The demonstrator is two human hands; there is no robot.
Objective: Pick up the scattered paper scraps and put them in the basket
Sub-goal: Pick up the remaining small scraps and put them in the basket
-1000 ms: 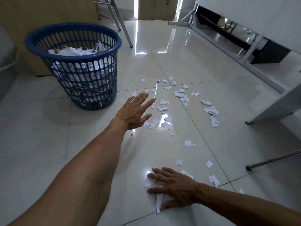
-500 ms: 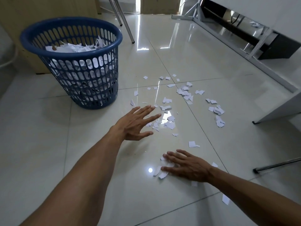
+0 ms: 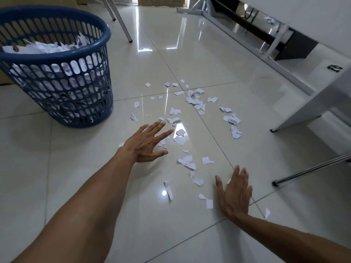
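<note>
Several white paper scraps (image 3: 193,103) lie scattered over the glossy tiled floor, with a smaller bunch (image 3: 187,162) between my hands. A blue slatted basket (image 3: 62,54) stands at the left, mostly full of white paper. My left hand (image 3: 146,143) hovers flat with fingers spread, just left of scraps near the middle. My right hand (image 3: 234,194) is flat on the floor at lower right, fingers apart, holding nothing; a few scraps (image 3: 206,201) lie just left of it.
A white desk leg (image 3: 307,109) and a thin metal leg (image 3: 311,168) stand at the right. Another metal leg (image 3: 121,23) rises behind the basket. A black and white frame (image 3: 266,33) runs along the back right wall.
My right hand swept scraps forward over the floor, then let them go and moved right. My left hand came lower and nearer, still spread. The view moved closer to the basket.
</note>
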